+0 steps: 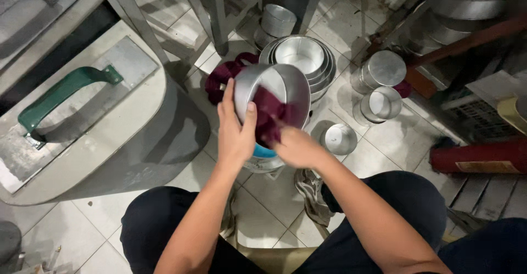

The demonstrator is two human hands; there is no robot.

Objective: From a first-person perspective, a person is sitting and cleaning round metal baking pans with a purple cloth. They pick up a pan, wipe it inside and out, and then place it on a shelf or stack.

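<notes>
We hold a round metal pan (277, 84) tilted on its side above the tiled floor (274, 197), with its open mouth turned toward us. Our left hand (235, 131) holds the pan at its left rim; the grip is pressed on the rim, the thumb inside the mouth and the fingers behind the wall. Our right hand (296, 147) is at the lower part of the mouth, and its grip is closed on a dark red cloth (272, 115) that lies pressed against the inside of the pan.

Just under the pan we see a white container with a blue top (263, 157). Directly behind the pan stands a stack of nested metal pans (307, 60), and more dark red cloth (222, 76) lies to the left of that stack. To the right of the pan, a small metal tin (339, 138) stands on the floor, and farther right there are two stacks of round tins (381, 84). Below the pan, between our knees, a grey rag (312, 194) lies on the tiles. Well to the left of the pan is a big grey metal box with a green handle (60, 95). Far right lies a red cylinder (480, 156).
</notes>
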